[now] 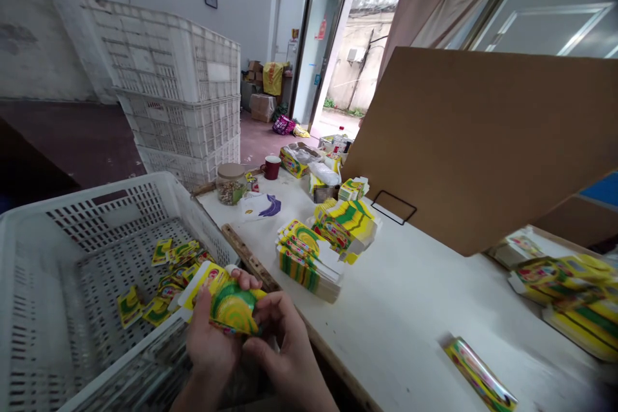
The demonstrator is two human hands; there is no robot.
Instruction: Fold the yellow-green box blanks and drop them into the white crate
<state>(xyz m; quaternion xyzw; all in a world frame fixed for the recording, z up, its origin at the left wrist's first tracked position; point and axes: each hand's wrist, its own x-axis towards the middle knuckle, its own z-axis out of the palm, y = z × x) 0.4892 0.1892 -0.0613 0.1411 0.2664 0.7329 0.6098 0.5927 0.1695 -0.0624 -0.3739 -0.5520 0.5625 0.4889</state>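
Observation:
A yellow and green printed carton [234, 306] lies across my left hand [212, 338], whose thumb and fingers close round its sides. Its pale end flap [192, 290] sticks out toward the white crate. My right hand [284, 341] grips the other end of the carton with bent fingers; part of that end is hidden behind them. Both hands are over the gap between the crate [29, 270] and the table's edge. Inside the crate, several small yellow and green packs [176, 270] lie in a loose heap.
Flattened cartons [309, 261] stand in rows on the white table [386, 309]. A large brown cardboard sheet [483, 141] rises behind. One narrow carton [480, 373] lies near the front right, more cartons [564, 290] beyond. A jar [230, 185] and red mug [271, 168] sit farther back.

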